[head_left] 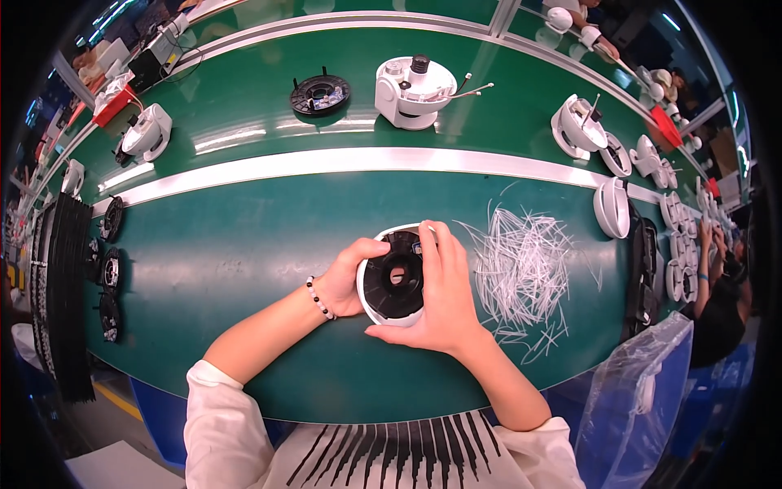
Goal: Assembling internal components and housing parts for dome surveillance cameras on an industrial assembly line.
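A round white housing [366,295] with a black disc-shaped insert [388,287] is held between my two hands over the green bench. The insert has a round hole at its centre. My left hand [346,277] grips the housing's left side, its thumb on the upper rim and its other fingers largely hidden beneath. My right hand [440,293] wraps the right side, fingers over the far rim and thumb along the near edge. A pile of thin white strips [523,273], like cable ties, lies to the right of my right hand.
On the far green belt stand a white camera-like body [415,94] with loose wires, a black round plate [320,95] and more white bodies [148,132] [578,126]. Black discs [110,269] line the bench's left side. White shells [611,208] and a plastic-covered blue bin [635,391] are at right.
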`<state>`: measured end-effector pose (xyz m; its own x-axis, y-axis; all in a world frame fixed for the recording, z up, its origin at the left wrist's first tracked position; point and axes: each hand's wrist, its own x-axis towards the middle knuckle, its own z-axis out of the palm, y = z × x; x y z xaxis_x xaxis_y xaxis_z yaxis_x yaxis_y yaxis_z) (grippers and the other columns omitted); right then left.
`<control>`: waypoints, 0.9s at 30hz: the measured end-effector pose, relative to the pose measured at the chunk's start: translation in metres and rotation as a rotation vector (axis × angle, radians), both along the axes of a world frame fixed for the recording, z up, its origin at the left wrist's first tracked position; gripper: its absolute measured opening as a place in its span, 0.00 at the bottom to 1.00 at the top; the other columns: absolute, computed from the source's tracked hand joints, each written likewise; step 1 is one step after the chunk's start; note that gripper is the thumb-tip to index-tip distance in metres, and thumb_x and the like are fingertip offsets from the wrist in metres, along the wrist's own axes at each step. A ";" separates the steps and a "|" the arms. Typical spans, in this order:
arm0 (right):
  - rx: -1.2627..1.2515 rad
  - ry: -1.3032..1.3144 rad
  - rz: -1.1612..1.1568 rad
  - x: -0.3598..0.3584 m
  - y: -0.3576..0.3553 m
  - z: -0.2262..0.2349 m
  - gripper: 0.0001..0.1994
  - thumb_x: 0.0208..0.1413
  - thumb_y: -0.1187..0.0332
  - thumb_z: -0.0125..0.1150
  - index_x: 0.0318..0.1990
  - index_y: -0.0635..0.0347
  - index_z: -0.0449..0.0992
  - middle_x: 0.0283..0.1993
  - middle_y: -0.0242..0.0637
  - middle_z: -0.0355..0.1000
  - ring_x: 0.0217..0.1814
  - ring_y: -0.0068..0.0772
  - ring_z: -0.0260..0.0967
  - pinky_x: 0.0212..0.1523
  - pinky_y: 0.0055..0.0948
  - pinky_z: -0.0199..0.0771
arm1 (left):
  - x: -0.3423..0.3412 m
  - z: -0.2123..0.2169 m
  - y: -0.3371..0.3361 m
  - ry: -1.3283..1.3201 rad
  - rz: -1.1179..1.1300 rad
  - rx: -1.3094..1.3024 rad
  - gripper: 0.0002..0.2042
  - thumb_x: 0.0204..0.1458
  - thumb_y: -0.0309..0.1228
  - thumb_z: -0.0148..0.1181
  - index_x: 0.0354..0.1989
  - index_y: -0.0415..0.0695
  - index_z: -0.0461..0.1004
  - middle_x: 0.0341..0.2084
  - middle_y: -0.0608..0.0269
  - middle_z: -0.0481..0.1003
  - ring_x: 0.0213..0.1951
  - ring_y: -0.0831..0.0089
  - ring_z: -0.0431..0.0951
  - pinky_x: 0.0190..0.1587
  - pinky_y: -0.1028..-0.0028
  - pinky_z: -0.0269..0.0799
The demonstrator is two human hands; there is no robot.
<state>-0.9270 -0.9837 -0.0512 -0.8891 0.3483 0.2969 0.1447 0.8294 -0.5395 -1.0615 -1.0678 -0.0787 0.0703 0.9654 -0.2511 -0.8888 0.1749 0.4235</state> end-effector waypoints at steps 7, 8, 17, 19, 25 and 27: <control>-0.013 -0.028 0.012 -0.005 0.005 0.000 0.56 0.20 0.47 0.68 0.56 0.71 0.43 0.55 0.56 0.44 0.54 0.56 0.47 0.52 0.45 0.51 | -0.004 -0.001 0.002 0.024 0.001 -0.024 0.19 0.46 0.41 0.44 0.43 0.42 0.64 0.35 0.60 0.70 0.36 0.72 0.71 0.40 0.71 0.69; -0.012 -0.026 0.026 -0.005 0.006 -0.001 0.56 0.20 0.47 0.68 0.56 0.71 0.43 0.55 0.56 0.45 0.53 0.56 0.47 0.52 0.45 0.51 | -0.004 -0.001 0.003 0.024 0.003 -0.020 0.19 0.46 0.41 0.44 0.43 0.42 0.64 0.35 0.60 0.70 0.36 0.72 0.71 0.40 0.71 0.69; -0.014 0.003 0.050 -0.007 0.006 0.001 0.55 0.20 0.48 0.69 0.56 0.69 0.45 0.55 0.55 0.46 0.53 0.55 0.48 0.50 0.45 0.54 | -0.003 0.007 0.001 0.050 0.054 -0.046 0.20 0.46 0.42 0.41 0.43 0.40 0.64 0.36 0.58 0.70 0.35 0.70 0.72 0.39 0.71 0.70; -0.003 -0.003 0.049 -0.009 0.003 0.002 0.55 0.20 0.48 0.69 0.56 0.69 0.45 0.55 0.54 0.46 0.53 0.55 0.48 0.50 0.45 0.54 | -0.003 0.008 -0.002 0.050 0.066 -0.052 0.18 0.47 0.41 0.42 0.41 0.41 0.65 0.35 0.61 0.70 0.35 0.72 0.72 0.40 0.72 0.69; 0.010 0.056 0.034 -0.011 0.000 -0.008 0.56 0.21 0.47 0.68 0.57 0.68 0.42 0.58 0.55 0.42 0.57 0.58 0.43 0.54 0.48 0.47 | -0.010 0.002 0.001 0.259 0.154 -0.133 0.16 0.47 0.39 0.45 0.37 0.38 0.67 0.32 0.60 0.71 0.33 0.74 0.72 0.37 0.74 0.69; -0.007 0.106 0.028 -0.009 0.000 -0.003 0.57 0.23 0.48 0.68 0.58 0.67 0.38 0.60 0.55 0.39 0.61 0.59 0.37 0.56 0.49 0.41 | -0.013 0.004 0.004 0.228 0.175 -0.149 0.16 0.47 0.39 0.45 0.36 0.38 0.68 0.31 0.60 0.71 0.32 0.74 0.72 0.36 0.74 0.70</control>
